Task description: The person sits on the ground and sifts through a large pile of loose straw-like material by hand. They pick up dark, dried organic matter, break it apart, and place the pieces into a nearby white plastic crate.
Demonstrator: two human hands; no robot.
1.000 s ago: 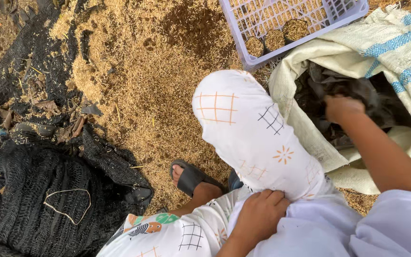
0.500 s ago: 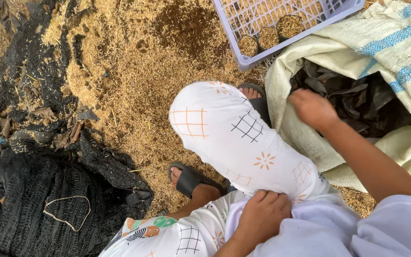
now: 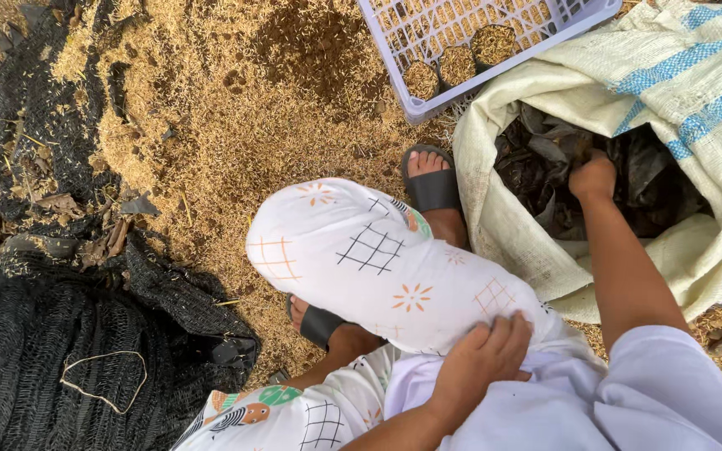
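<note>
- Reaching into the open woven sack [image 3: 712,108], the right hand [image 3: 592,177] is closing its grip around a bunch of the dark crumpled plastic bags [image 3: 545,167] that are filling the sack's mouth.
- Resting on the raised knee, the left hand [image 3: 486,355] is lying with fingers loosely curled on the white patterned trousers [image 3: 378,259], gripping nothing.
- Sitting just beyond the sack, a lilac plastic crate [image 3: 411,104] is holding a few small pots packed with husk [image 3: 457,63].
- Covering the ground [image 3: 236,134], loose rice husk is spreading under both sandalled feet, with black netting [image 3: 60,359] lying to the left.
- Judging by the pinch, a bag is being picked out; separating a single one from the bunch is looking like the careful part.
</note>
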